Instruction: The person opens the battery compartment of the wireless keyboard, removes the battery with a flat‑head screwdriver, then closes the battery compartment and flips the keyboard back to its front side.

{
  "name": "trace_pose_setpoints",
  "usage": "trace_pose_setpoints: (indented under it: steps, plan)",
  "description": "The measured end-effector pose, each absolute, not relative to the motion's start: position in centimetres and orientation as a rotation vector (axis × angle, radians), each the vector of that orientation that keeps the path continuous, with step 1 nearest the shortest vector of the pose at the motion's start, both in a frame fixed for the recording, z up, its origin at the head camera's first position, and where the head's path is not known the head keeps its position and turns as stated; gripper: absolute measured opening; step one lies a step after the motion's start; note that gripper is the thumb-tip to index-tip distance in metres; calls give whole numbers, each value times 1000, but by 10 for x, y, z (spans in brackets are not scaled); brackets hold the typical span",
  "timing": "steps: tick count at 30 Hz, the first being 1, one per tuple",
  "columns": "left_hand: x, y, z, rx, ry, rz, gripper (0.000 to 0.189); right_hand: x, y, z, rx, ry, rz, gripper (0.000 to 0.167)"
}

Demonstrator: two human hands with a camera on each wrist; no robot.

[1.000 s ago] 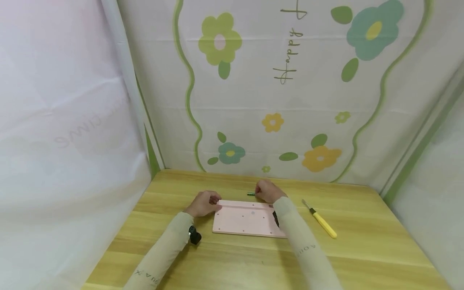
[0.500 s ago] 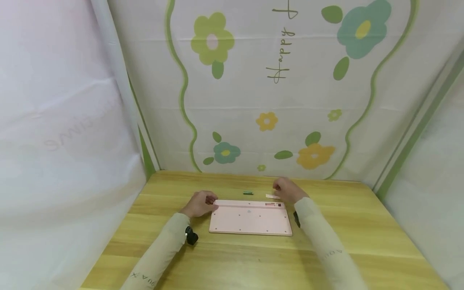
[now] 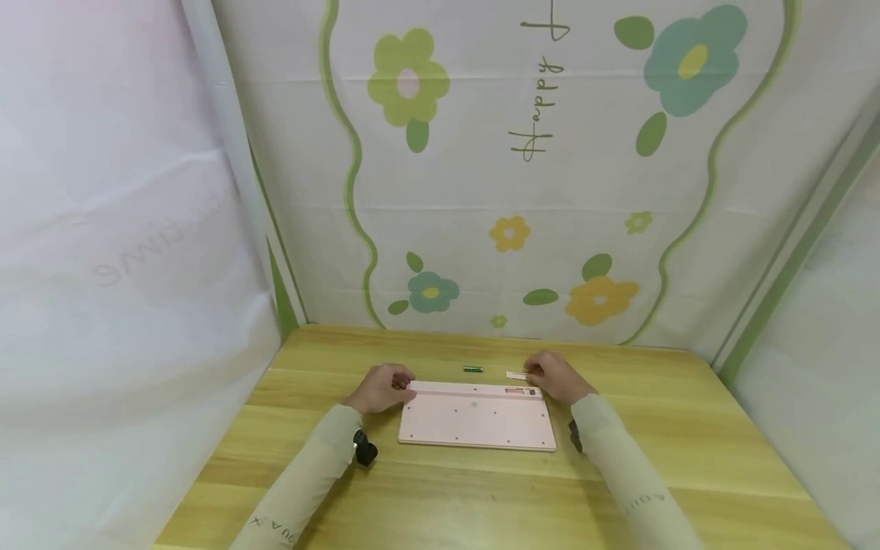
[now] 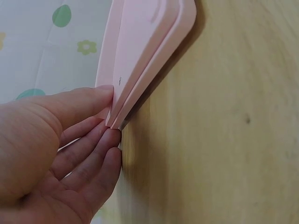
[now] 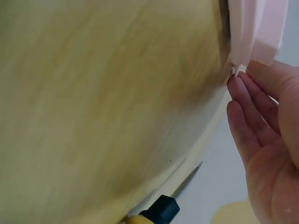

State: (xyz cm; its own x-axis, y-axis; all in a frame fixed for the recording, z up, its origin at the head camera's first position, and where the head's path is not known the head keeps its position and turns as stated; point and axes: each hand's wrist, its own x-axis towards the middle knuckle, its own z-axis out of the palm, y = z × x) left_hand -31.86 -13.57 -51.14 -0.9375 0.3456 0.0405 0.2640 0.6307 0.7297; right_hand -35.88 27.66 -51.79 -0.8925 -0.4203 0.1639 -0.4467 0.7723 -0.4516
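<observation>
A pink keyboard (image 3: 474, 420) lies underside up on the table, with its battery slot (image 3: 516, 390) uncovered near the far right corner. My left hand (image 3: 380, 388) grips the far left corner; in the left wrist view the thumb (image 4: 88, 100) is on the keyboard's face and the fingers are at its edge. Beyond the far right corner, my right hand (image 3: 558, 377) pinches one end of a slim pale battery cover (image 3: 516, 375). In the right wrist view the fingertips hide most of that cover. A green battery (image 3: 473, 369) lies behind the keyboard.
A screwdriver with a yellow and black handle (image 5: 162, 211) shows in the right wrist view; the right arm hides it from the head view. The wooden table (image 3: 440, 496) ends at a flower-printed curtain (image 3: 474, 260) behind, with white curtains at both sides.
The right hand has moved right from beside the battery, uncovering the battery, the slot and the cover, then lowered onto the cover's right end. The left hand keeps its hold on the keyboard.
</observation>
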Motion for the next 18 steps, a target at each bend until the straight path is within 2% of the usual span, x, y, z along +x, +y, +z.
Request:
trace_pose_setpoints:
  steps: [10,18]
  plan:
    - [-319,-136,-514,515,2730,1201,29,-358,274,-517,669,-2956,872,4]
    - [-321,-138,-515,515,2732,1214,28,-349,277,-498,649,-2981,1023,5]
